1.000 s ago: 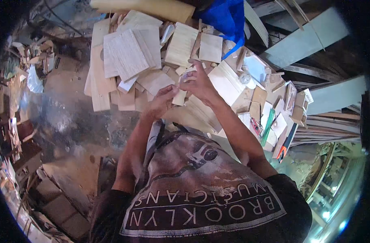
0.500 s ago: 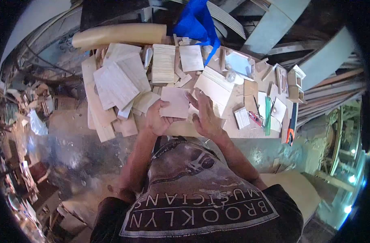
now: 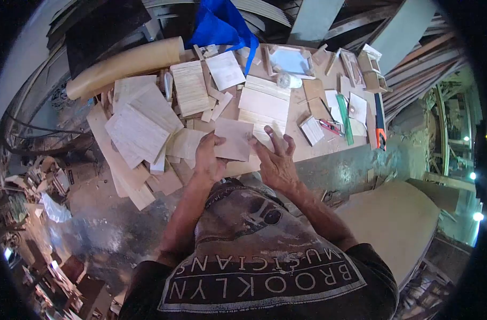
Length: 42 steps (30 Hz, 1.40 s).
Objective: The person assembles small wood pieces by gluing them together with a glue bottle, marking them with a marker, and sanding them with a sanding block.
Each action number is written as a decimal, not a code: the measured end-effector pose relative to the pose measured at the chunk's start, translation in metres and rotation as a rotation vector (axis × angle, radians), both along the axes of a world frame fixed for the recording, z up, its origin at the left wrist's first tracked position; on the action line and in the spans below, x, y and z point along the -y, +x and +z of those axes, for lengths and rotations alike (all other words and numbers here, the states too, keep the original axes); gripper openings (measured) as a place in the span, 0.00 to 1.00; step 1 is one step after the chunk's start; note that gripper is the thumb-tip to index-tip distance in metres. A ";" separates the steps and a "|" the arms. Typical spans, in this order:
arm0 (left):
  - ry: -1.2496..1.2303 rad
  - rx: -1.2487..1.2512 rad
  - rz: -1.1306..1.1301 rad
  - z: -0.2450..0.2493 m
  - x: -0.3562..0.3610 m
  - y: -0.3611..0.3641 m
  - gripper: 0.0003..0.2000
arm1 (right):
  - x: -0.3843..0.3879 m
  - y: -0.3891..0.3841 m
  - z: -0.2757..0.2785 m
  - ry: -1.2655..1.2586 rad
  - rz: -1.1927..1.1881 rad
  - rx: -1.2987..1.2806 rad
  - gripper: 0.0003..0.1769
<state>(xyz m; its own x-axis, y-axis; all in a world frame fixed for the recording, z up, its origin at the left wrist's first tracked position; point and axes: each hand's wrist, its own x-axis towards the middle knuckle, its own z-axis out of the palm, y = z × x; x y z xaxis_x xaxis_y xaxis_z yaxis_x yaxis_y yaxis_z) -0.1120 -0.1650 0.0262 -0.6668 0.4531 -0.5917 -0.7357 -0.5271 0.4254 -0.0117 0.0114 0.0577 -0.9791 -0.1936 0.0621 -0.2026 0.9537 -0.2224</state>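
A small square wooden panel is held over the front edge of the workbench. My left hand grips its left side, thumb on top and fingers underneath. At the panel's right edge is my right hand, fingers spread apart, the thumb side close to the edge; whether it touches cannot be made out. Pale wooden boards lie flat just beyond my right hand. To the left, a loose pile of thin wooden panels spreads over the bench.
On the bench's right are a green ruler, a red-handled tool, a small wood block and a handsaw. A brown roll and a blue bag are at the back. A large sheet stands at lower right.
The view has turned, so the bench appears rotated and shifted left. My right hand's fingers have spread further from the panel, which my left hand still holds.
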 end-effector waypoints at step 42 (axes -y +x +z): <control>-0.308 -0.117 0.415 0.028 -0.151 0.097 0.13 | -0.115 0.087 -0.008 -0.185 -0.011 -0.241 0.38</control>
